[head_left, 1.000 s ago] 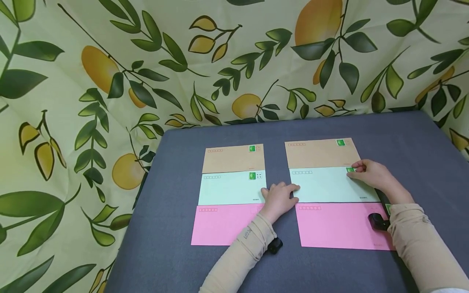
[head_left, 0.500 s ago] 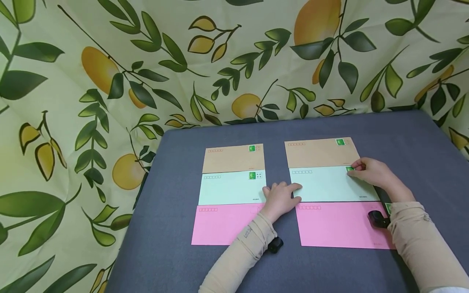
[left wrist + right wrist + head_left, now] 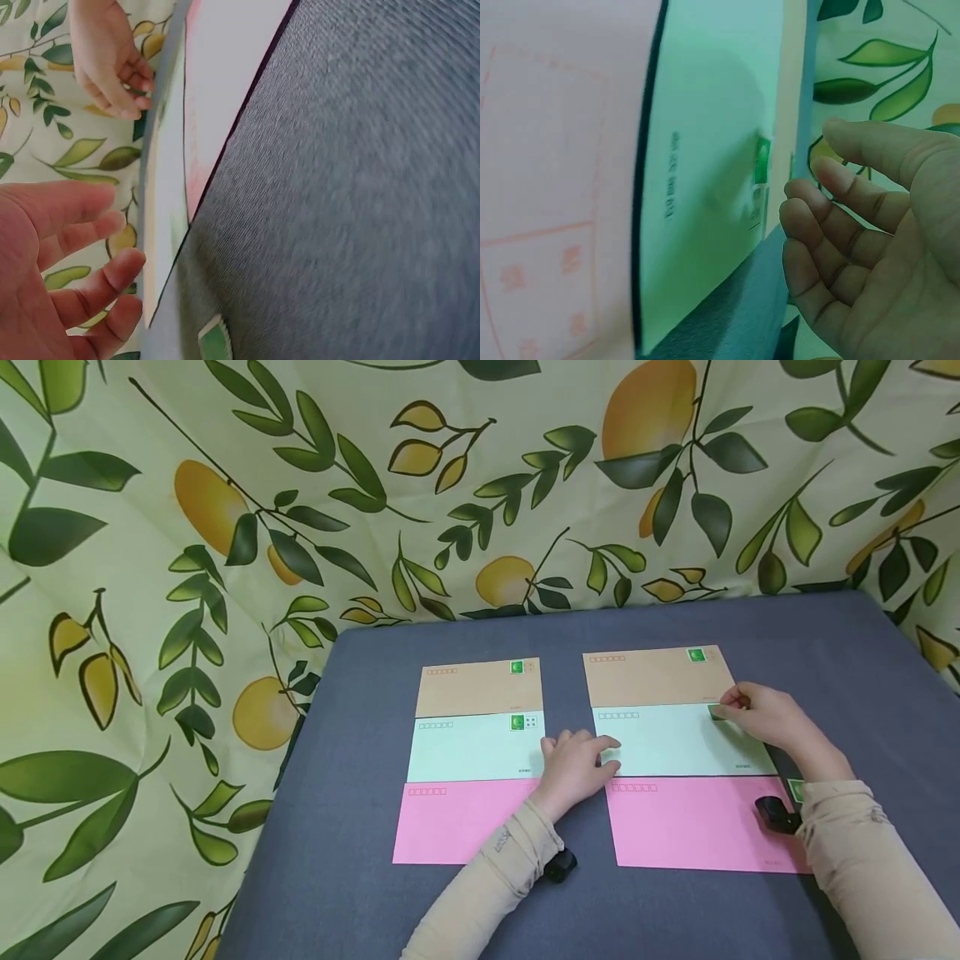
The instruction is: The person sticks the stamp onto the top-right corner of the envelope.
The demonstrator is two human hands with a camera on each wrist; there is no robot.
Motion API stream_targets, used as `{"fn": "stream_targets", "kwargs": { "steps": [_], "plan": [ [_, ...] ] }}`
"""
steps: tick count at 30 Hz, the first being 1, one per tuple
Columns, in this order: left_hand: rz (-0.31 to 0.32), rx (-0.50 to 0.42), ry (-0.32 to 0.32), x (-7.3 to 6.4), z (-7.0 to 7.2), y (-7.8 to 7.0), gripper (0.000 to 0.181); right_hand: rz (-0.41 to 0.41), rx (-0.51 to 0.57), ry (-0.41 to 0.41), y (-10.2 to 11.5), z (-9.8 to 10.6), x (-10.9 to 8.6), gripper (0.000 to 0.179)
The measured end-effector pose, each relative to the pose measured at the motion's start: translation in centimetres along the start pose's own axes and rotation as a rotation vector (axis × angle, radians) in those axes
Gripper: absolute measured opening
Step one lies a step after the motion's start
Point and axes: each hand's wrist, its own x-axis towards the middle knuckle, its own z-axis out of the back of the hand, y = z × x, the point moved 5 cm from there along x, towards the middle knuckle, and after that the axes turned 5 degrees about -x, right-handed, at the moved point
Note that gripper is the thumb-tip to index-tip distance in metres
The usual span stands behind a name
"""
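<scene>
On the right, a tan envelope (image 3: 645, 681), a mint envelope (image 3: 660, 743) and a pink envelope (image 3: 690, 827) lie in a column, top to bottom. My right hand (image 3: 776, 722) hovers at the mint envelope's upper right corner, fingertips right at a green stamp (image 3: 762, 160) there. In the right wrist view its fingers are loosely bent, with a gap between thumb and forefinger. My left hand (image 3: 572, 768) has its fingers spread at the mint envelope's left edge. Near it in the left wrist view, another green stamp (image 3: 215, 341) lies on the cloth.
A second column on the left has a tan envelope (image 3: 472, 689), a mint envelope (image 3: 465, 747) and a pink envelope (image 3: 442, 827). One more green stamp (image 3: 796, 790) lies beside the right sleeve. Patterned fabric (image 3: 420, 527) hangs behind the dark cloth-covered table (image 3: 330, 827).
My right fingertips have shifted slightly right at the mint envelope's stamp. My left hand has edged a little to the right. The envelopes have stayed in place.
</scene>
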Motion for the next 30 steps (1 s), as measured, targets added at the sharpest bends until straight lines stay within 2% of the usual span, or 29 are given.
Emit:
{"fn": "stream_targets", "kwargs": {
  "steps": [9, 16, 23, 30],
  "plan": [
    [-0.056, 0.100, -0.029, -0.7, 1.7, 0.2, 0.027, 0.072, 0.006, -0.051, 2.9, 0.8, -0.9, 0.039],
    [-0.116, 0.094, -0.074, -1.5, 3.5, 0.8, 0.029, 0.127, 0.018, -0.094, 5.7, 1.2, -1.5, 0.038],
    [-0.099, 0.079, -0.114, -2.4, 5.4, 2.0, 0.028, 0.179, 0.010, -0.109, 8.3, 1.0, -2.1, 0.035],
    [-0.050, 0.101, -0.131, -3.5, 6.8, 4.2, 0.029, 0.250, 0.037, -0.139, 11.2, 0.5, -2.7, 0.031]
  ]
}}
